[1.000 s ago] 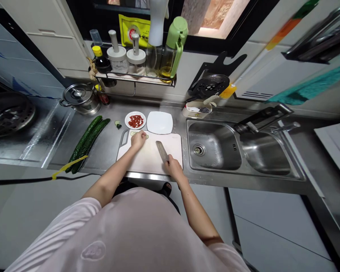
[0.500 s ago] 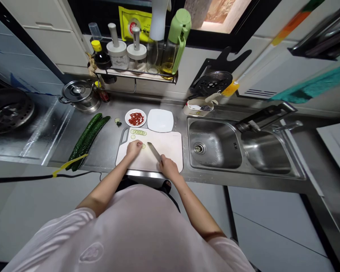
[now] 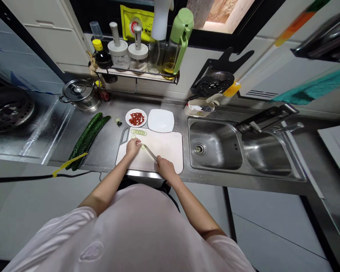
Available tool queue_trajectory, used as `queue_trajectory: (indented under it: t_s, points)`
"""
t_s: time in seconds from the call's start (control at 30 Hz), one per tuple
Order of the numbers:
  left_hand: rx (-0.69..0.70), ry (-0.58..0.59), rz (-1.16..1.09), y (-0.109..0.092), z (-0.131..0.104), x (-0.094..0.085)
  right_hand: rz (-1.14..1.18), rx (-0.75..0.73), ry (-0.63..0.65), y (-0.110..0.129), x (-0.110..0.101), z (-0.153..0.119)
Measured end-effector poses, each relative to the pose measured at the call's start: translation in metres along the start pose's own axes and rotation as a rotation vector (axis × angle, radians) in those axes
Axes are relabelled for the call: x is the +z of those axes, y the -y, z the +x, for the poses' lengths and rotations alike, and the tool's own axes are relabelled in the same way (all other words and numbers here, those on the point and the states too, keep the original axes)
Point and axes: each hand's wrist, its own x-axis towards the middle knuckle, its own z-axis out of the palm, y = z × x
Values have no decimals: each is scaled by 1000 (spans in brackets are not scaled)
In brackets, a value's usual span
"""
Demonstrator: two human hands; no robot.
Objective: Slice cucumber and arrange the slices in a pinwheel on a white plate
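My right hand (image 3: 166,166) is wrapped round the handle of a knife (image 3: 150,153), whose blade points up and left over the white cutting board (image 3: 167,145). The blade's tip touches a pale green cucumber slice (image 3: 143,146). My left hand (image 3: 133,146) rests on the board just left of that slice, fingers pressed together; whatever they hold, if anything, is too small to make out. A row of overlapping cucumber slices (image 3: 138,132) lies near the board's top left, with a single slice just below it.
Behind the board are a plate of chopped red pieces (image 3: 136,118) and a white plate (image 3: 161,120). Whole cucumbers (image 3: 88,139) and a lidded pot (image 3: 79,94) stand left. A double sink (image 3: 215,145) is right; a bottle rack (image 3: 138,74) hangs above.
The knife and my right hand have moved slightly left, bringing the blade's tip to the slice beside my left hand. My left hand has shifted a little up and left.
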Motion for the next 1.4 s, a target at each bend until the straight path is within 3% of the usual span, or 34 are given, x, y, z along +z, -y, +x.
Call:
queue_trajectory:
  t_s: [1.4]
  points:
    - [7,0,-14,2,-1,0,-21,-23,111,11,-1,3]
